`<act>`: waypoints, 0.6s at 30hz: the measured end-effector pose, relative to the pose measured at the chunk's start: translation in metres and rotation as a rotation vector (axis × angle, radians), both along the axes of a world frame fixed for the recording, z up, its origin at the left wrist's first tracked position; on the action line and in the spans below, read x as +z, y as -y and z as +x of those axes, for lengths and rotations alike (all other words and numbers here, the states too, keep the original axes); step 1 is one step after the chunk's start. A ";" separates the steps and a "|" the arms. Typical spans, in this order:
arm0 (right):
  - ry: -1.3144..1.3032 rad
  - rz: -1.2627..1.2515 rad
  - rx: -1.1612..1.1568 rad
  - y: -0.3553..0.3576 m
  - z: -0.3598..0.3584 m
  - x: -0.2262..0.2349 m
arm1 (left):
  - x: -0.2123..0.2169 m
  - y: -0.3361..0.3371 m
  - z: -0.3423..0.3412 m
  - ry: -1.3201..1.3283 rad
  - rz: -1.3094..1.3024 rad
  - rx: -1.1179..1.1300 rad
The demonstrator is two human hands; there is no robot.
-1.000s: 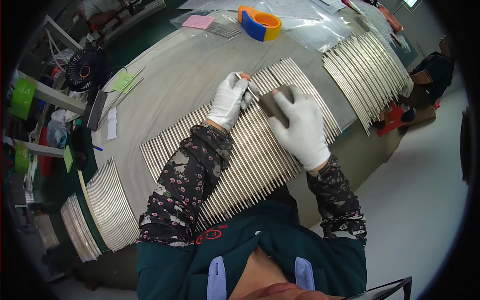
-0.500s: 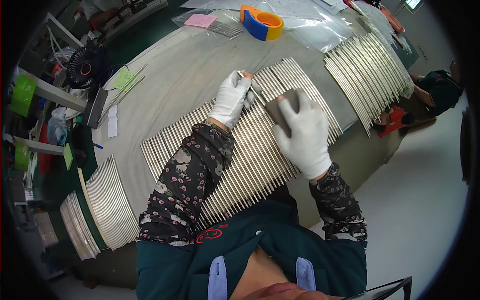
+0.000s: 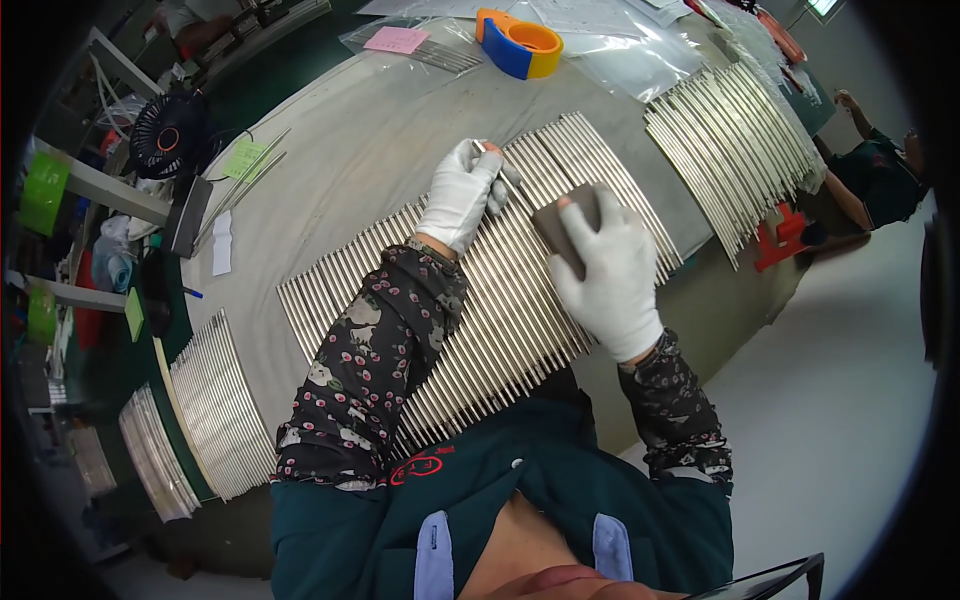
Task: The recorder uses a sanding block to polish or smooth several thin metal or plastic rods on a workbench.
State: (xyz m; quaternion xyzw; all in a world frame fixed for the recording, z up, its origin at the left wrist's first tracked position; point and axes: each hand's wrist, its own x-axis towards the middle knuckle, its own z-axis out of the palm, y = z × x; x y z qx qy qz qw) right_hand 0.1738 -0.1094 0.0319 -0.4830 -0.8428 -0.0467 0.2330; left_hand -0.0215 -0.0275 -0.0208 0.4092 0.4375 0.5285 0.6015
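Note:
A row of slim, shiny metal rods (image 3: 505,290) lies side by side on the table in front of me. My left hand (image 3: 462,200), in a white glove with bare fingertips showing, is closed at the far edge of the row. It pinches the far end of a metal rod, though the fingers partly hide the grip. My right hand (image 3: 612,275), also in a white glove, is closed around a grey-brown sanding block (image 3: 553,228) and presses it on the rods right of my left hand. The block's underside is hidden.
More rods (image 3: 725,150) lie at the right and another batch (image 3: 222,405) at the left. An orange, blue and yellow tape dispenser (image 3: 520,47) stands at the back beside plastic bags. A black fan (image 3: 168,137) is at the far left. Another person (image 3: 880,180) is at the far right.
The sanding block and my right hand have shifted very slightly. My left hand stays in place. At the far right, the other person's arm is now raised.

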 end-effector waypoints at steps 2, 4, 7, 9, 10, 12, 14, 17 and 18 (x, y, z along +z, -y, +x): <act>0.096 0.074 -0.410 -0.002 0.006 -0.002 | -0.001 0.001 0.001 -0.004 -0.002 -0.005; -0.039 0.114 -0.153 0.003 0.004 0.000 | -0.001 0.003 0.002 -0.001 0.000 -0.009; 0.006 -0.042 0.062 0.006 0.003 -0.002 | -0.002 0.002 0.004 0.040 0.042 0.008; 0.078 0.036 -0.288 0.004 0.008 -0.003 | -0.003 0.002 0.005 0.009 0.005 -0.007; 0.066 0.096 -0.415 0.003 0.008 -0.003 | -0.003 0.002 0.005 0.016 -0.024 -0.013; -0.098 0.083 -0.024 0.007 0.006 -0.003 | -0.003 0.002 0.005 -0.014 0.019 0.000; -0.010 -0.019 0.121 0.007 0.005 -0.004 | -0.002 0.002 0.004 -0.025 0.026 0.001; 0.099 0.036 -0.327 0.004 0.005 -0.003 | -0.001 0.001 0.002 -0.026 0.015 -0.001; 0.037 0.130 -0.342 0.004 0.005 -0.001 | 0.000 0.000 0.002 -0.029 0.022 0.003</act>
